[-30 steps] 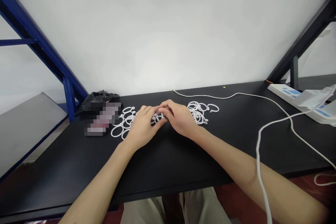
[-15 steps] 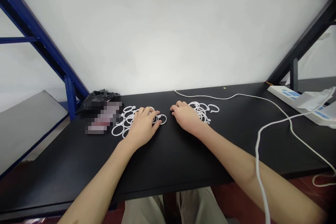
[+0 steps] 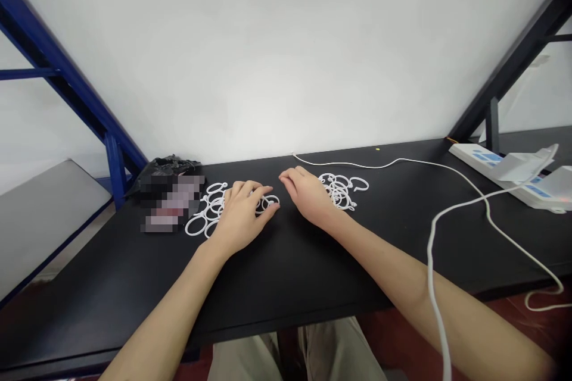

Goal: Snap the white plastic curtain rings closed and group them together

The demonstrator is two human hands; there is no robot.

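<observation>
White wall behind, black table below: loose rings lie under and around the left hand, its thumb and forefinger parted, while a ring pile sits just beside the right hand. That hand's fingers bunch together; from here I cannot tell whether they pinch anything. Lifting single rings by the rim should limit snags, clear of the slack cable at right.

Left rings on table beside bag, right rings before cable

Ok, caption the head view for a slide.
Left hand over white rings, right hand beside a second cluster, on a black table.
</observation>
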